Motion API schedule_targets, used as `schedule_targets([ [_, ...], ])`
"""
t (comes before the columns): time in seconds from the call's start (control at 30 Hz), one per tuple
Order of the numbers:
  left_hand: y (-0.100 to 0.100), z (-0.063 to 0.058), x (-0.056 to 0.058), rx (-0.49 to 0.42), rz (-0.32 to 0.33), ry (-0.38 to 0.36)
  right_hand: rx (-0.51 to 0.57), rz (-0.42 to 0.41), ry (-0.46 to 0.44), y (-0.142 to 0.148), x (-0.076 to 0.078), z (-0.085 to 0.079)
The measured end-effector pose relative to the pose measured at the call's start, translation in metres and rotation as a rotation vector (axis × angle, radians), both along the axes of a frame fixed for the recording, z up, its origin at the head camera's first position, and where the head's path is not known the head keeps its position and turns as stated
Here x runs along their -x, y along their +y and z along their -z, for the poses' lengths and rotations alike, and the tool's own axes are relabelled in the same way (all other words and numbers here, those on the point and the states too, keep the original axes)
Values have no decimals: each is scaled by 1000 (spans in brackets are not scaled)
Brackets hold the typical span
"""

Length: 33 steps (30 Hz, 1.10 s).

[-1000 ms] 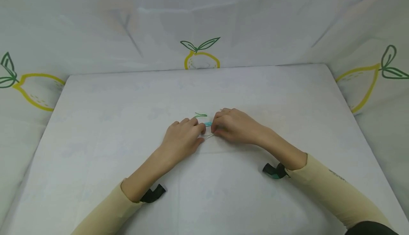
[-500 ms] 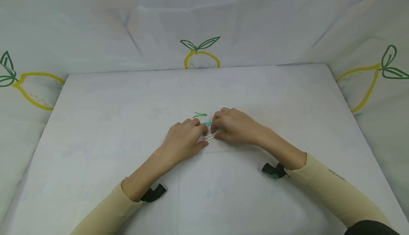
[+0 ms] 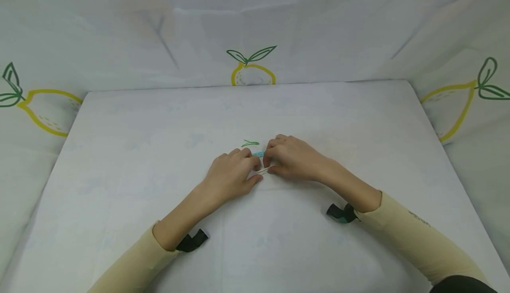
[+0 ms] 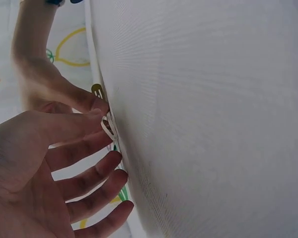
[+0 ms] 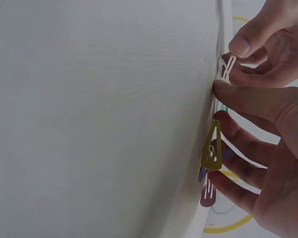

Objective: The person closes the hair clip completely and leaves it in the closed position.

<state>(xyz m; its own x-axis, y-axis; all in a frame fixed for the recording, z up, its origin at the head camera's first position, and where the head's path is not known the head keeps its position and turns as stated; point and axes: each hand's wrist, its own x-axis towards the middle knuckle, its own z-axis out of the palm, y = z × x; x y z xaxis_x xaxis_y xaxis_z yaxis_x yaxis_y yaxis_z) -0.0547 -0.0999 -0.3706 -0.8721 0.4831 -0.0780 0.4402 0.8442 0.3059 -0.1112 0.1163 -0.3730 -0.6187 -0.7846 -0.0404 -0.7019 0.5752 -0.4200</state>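
A white snap hair clip [image 3: 263, 170] bridges the two hands low over the white table. My left hand [image 3: 229, 173] pinches one end between thumb and index finger; its other fingers are spread in the left wrist view. The thumb and index finger of my right hand [image 3: 292, 158] pinch the other end. Just beyond the fingertips lie a light blue hair clip [image 3: 258, 154], partly hidden, and a green hair clip [image 3: 250, 143]. By the right fingers, the right wrist view shows an olive hair clip [image 5: 212, 148] and a maroon hair clip [image 5: 207, 194], with some purple behind.
The white-covered table [image 3: 139, 151] meets an upright white cloth [image 3: 318, 32] with lemon drawings at the back and sides. Black wrist mounts [image 3: 193, 241] sit below both cuffs, close above the table.
My left hand has edged slightly right, toward the right hand, and the white clip between them has shifted a little. The right hand stays nearly still; the green and blue clips lie as before.
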Motion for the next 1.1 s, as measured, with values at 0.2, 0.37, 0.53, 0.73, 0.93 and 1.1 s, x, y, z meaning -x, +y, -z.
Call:
schedule_targets([
  [0.2, 0, 0, -2, -13, 25, 12, 45, -8, -12, 1, 0, -1],
  [0.37, 0, 0, -2, -44, 9, 18, 70, 15, 2, 2, 0, -5],
  [0.53, -2, -1, -1, -86, -11, 20, 82, 44, 6, 2, -1, -12],
  [0.73, -4, -5, 0, -143, -38, 10, 94, 54, 5, 3, -2, -18],
  [0.93, -6, -8, 0, -229, -105, -1, 172, 61, -4, 4, -4, -24],
  [1.1, -9, -8, 1, -297, -128, -11, 225, 54, -8, 6, -4, -26],
])
